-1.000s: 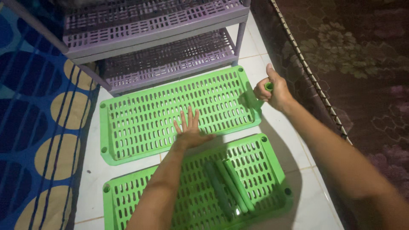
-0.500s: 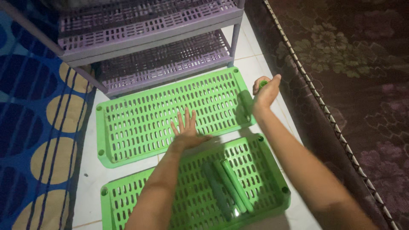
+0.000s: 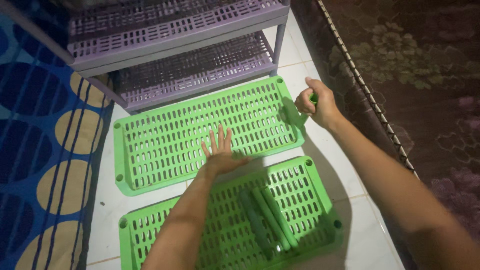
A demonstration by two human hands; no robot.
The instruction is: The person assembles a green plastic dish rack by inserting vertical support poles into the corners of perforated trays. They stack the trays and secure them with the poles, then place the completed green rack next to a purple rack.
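Two green slotted plastic shelf trays lie on the white tiled floor. My left hand (image 3: 220, 154) presses flat, fingers spread, on the front edge of the far tray (image 3: 165, 140). My right hand (image 3: 316, 103) is closed around a short green tube (image 3: 312, 98), held upright over the far tray's front right corner. Three more green tubes (image 3: 267, 220) lie side by side on the near tray (image 3: 235, 245).
A purple slotted shelf rack (image 3: 175, 35) stands just behind the far tray. A blue mat with tan ovals (image 3: 45, 150) lies on the left. A dark floral mattress with a corded edge (image 3: 410, 75) runs along the right.
My right hand turned and shifted slightly with the green tube at the far tray's right corner. My left hand stayed flat on the tray.
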